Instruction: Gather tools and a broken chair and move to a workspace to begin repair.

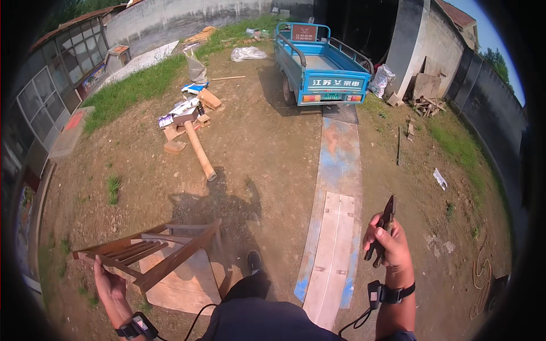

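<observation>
Gripping a wooden chair [179, 275] by a rail of its slatted frame with the left hand [112, 285], fingers partly hidden by the wood. Holding a pair of dark pliers [389, 211] in the closed right hand [393, 244], tip pointing up and away from the body, handles showing below the fingers. Chair at lower left, tilted, just left of the dark shoe [253, 260]; contact with the ground [267, 170] not clear. Pliers well apart from the chair, to the right of a pale board [330, 250].

Lying lengthwise on a longer, blue-stained board [340, 148], the pale one; running from below the back of a blue cart [333, 85] toward the body, the longer one. Farther off on the left, a cardboard tube [199, 150] beside a heap of boxes [185, 116]. Next to the cart on its right, a pale sack [382, 79]. Around each wrist, a dark strap [398, 293] with a small black device [144, 324].
</observation>
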`<state>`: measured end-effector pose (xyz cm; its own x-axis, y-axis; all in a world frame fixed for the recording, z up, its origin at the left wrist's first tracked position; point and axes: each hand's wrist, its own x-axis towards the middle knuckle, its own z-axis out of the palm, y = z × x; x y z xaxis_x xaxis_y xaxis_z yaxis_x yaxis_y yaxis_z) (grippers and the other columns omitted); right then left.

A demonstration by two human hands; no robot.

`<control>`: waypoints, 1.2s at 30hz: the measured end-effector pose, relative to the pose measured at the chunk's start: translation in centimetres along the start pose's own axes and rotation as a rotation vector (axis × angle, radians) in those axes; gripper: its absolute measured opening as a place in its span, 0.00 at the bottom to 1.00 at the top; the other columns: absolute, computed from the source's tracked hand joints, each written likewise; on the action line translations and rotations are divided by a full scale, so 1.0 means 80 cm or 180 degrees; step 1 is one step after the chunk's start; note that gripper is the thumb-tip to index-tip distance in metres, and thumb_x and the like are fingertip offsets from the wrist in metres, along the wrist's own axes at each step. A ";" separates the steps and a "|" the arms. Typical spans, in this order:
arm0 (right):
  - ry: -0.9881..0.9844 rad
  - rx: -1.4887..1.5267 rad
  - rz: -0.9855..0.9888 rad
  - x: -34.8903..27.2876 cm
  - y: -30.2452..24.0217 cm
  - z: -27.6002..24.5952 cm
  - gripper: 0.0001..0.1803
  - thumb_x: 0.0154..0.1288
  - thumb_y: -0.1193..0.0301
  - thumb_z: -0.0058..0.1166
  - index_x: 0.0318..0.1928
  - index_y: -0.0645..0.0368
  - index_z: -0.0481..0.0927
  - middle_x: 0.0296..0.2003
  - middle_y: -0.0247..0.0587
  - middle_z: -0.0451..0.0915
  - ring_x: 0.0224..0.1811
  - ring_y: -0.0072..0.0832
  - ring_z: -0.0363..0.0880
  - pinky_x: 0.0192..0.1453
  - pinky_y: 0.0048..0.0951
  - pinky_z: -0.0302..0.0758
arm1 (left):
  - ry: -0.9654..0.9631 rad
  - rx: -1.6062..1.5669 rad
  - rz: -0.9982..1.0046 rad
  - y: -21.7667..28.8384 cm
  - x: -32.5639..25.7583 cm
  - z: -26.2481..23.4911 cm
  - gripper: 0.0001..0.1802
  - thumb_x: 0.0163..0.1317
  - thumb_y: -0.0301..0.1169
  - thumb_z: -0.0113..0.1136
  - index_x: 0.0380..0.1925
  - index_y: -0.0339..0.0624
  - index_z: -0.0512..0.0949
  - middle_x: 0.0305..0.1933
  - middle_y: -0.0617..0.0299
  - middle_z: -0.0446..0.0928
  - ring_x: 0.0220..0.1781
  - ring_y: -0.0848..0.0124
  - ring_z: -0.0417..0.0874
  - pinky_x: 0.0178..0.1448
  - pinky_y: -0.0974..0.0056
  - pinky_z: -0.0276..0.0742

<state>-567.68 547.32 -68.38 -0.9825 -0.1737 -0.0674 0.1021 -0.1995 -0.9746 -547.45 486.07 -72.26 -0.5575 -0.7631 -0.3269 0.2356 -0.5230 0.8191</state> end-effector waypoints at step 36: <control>-0.1200 -0.0031 0.0279 1.539 0.012 0.051 0.14 0.65 0.65 0.61 0.44 0.59 0.75 0.26 0.32 0.76 0.27 0.23 0.79 0.35 0.26 0.76 | -0.0047 0.0240 0.0170 -0.247 0.958 0.997 0.23 0.68 0.51 0.54 0.55 0.49 0.74 0.50 0.66 0.79 0.48 0.70 0.79 0.55 0.63 0.74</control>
<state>-687.94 521.80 -76.77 -0.8436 -0.5325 -0.0689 0.1799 -0.1594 -0.9707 -658.37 468.20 -75.92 -0.5576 -0.7831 -0.2753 0.2051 -0.4513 0.8685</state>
